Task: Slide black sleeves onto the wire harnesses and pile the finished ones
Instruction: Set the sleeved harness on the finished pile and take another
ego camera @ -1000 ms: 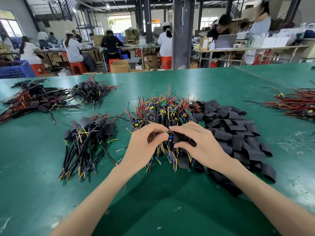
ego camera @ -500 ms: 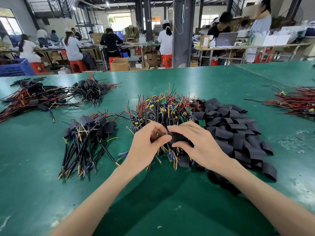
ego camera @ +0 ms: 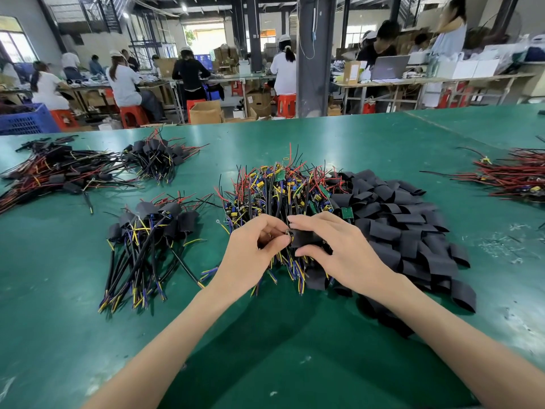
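Bright, even light from a far window [ego camera: 203,31] and ceiling lamp [ego camera: 184,8]; soft shadow on the green table [ego camera: 59,320] beneath left hand [ego camera: 247,255] and right hand [ego camera: 339,249]; wide-angle edges bend

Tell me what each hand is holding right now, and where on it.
The right hand grips a black sleeve across its body, thumb underneath, fingers on top. The left hand pinches a wire harness at the end facing that sleeve.

Flat black tube sleeves [ego camera: 413,231] heaped mid green table [ego camera: 354,143], touching the tangled multicolour wire harnesses with green boards [ego camera: 274,190] on their left. One sleeve [ego camera: 305,237] lifted, butting a harness end [ego camera: 287,236]. Sleeved harnesses [ego camera: 147,231] piled further left, apart.
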A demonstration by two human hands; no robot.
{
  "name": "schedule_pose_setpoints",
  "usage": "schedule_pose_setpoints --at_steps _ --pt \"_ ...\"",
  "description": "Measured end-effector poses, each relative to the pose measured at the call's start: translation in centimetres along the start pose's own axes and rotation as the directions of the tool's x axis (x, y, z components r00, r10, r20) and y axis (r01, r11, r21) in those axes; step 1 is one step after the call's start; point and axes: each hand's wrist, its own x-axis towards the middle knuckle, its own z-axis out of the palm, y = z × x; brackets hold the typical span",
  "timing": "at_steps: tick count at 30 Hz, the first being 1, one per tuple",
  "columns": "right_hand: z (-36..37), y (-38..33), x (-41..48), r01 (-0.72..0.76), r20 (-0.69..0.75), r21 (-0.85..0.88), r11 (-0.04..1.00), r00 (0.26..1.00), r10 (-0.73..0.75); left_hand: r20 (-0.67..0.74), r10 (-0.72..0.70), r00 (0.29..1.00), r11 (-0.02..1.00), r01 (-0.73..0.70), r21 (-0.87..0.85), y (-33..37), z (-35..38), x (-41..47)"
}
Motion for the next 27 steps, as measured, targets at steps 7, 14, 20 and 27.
schedule_pose_setpoints --at_steps 7,14,20,27 --pt "-0.1 0.1 0.2 -0.090 0.033 0.084 0.992 0.996 0.087 -0.083 0.059 0.995 0.998 -0.056 0.041 0.1 0.5 -0.2" --pt "-0.2 0.1 0.3 -0.108 0.002 0.103 0.989 0.994 0.108 -0.078 -0.013 0.997 1.000 0.012 -0.019 0.0 0.3 -0.1" --pt "-0.3 -0.2 0.2 -0.092 0.003 0.016 0.996 0.996 0.092 0.101 -0.091 0.991 0.996 0.090 0.012 -0.3 -0.9 0.7" --pt "-0.3 -0.3 0.1 -0.116 0.019 0.033 0.993 0.993 0.115 0.075 -0.079 0.994 0.996 0.081 -0.034 -0.3 -0.8 0.6"
